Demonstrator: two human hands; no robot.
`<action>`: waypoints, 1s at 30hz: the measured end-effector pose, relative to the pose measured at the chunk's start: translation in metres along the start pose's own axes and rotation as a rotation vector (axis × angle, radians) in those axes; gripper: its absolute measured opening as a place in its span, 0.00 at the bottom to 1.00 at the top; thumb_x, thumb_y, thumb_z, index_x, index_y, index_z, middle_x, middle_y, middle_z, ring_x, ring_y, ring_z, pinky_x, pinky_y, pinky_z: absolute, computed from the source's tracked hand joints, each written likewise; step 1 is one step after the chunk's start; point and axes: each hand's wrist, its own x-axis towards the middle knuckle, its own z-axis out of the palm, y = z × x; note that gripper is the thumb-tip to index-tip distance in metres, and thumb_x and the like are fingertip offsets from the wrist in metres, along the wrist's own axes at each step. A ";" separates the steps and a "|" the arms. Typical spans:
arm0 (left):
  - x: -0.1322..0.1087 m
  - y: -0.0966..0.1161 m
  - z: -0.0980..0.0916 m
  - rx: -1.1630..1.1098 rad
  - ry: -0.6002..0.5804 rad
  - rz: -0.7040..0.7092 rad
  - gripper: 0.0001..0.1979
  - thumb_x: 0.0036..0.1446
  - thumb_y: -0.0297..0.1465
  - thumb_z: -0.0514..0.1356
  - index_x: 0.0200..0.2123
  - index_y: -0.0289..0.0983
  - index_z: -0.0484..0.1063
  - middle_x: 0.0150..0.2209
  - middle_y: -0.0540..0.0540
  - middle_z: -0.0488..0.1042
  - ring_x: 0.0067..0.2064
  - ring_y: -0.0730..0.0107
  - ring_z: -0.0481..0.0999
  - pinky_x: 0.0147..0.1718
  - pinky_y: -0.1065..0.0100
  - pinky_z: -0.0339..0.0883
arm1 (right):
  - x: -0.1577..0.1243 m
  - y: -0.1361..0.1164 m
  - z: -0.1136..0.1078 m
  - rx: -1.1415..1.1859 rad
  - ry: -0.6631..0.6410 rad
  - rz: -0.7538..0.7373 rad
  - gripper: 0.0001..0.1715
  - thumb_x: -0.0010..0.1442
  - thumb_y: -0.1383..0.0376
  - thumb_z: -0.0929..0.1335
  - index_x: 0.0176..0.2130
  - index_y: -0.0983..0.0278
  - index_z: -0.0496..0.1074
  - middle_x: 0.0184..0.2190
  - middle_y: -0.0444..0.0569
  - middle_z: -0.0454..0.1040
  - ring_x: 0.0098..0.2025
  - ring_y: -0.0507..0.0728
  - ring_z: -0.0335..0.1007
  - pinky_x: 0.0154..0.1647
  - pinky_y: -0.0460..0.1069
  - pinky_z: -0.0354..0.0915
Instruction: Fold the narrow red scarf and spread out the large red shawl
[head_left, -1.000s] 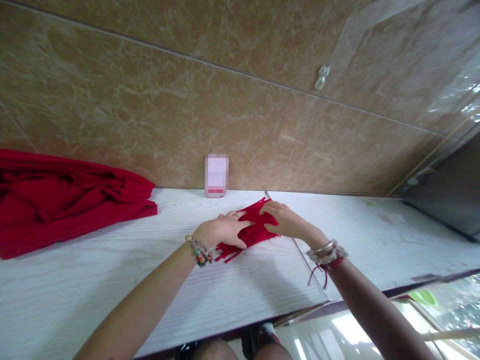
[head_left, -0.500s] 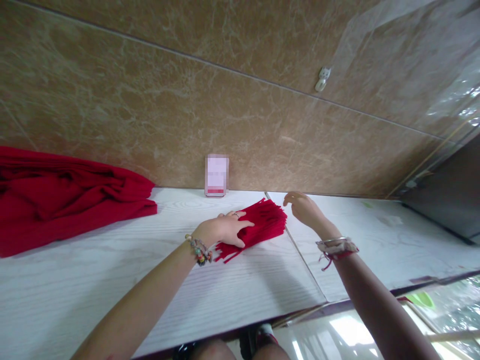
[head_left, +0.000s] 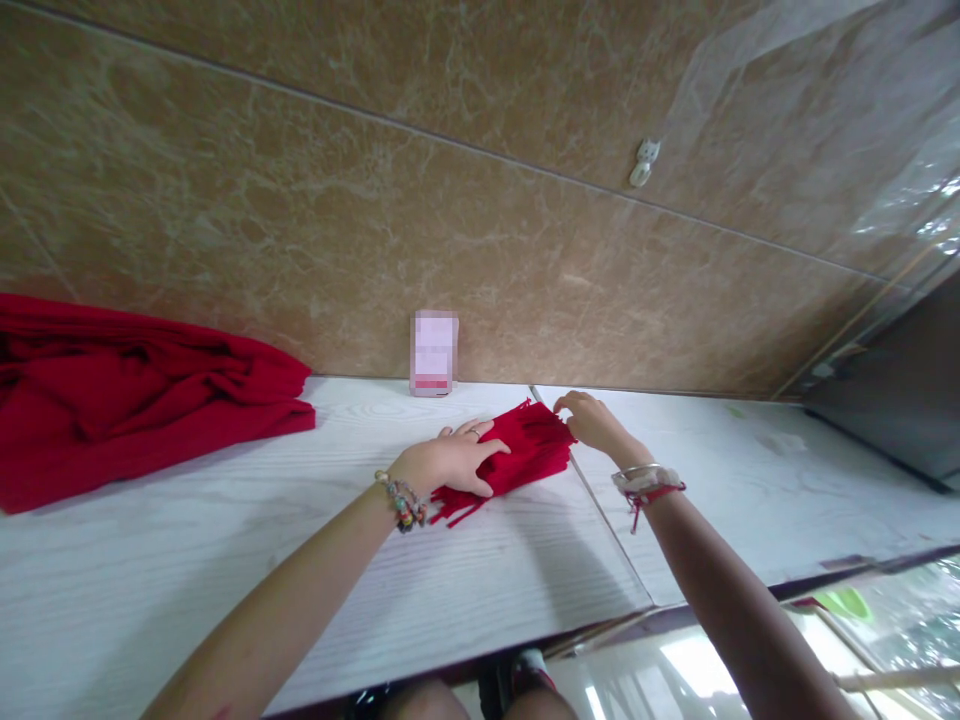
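Note:
A bundle of thin red fabric strips (head_left: 534,445) lies on the white wood-grain tabletop (head_left: 330,580), its loose ends sticking out at the lower left and along the right edge. My left hand (head_left: 457,462) rests flat across the left part of the bundle, fingers spread, pressing on it. At the bundle's right end is my right hand (head_left: 592,422), its fingers curled and pinching at the edge of the strips. Exactly how many strips lie between those fingertips is hidden.
A large heap of red cloth (head_left: 142,400) lies at the left. A phone (head_left: 433,352) leans against the brown marbled wall (head_left: 315,220). A seam crosses the tabletop right of the bundle. At the far right stands a dark grey panel (head_left: 900,370).
My right hand has moved left, from just beside the bundle to its right end, and its fingers now touch the strips there. My left hand stays in place on the bundle.

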 end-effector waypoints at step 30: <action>-0.018 0.004 -0.026 -0.019 -0.020 0.183 0.16 0.58 0.35 0.49 0.47 0.43 0.70 0.43 0.49 0.74 0.42 0.67 0.71 0.43 0.68 0.62 | -0.002 -0.062 0.074 0.808 0.116 -0.064 0.32 0.61 0.54 0.55 0.61 0.64 0.51 0.59 0.56 0.56 0.61 0.56 0.49 0.61 0.55 0.48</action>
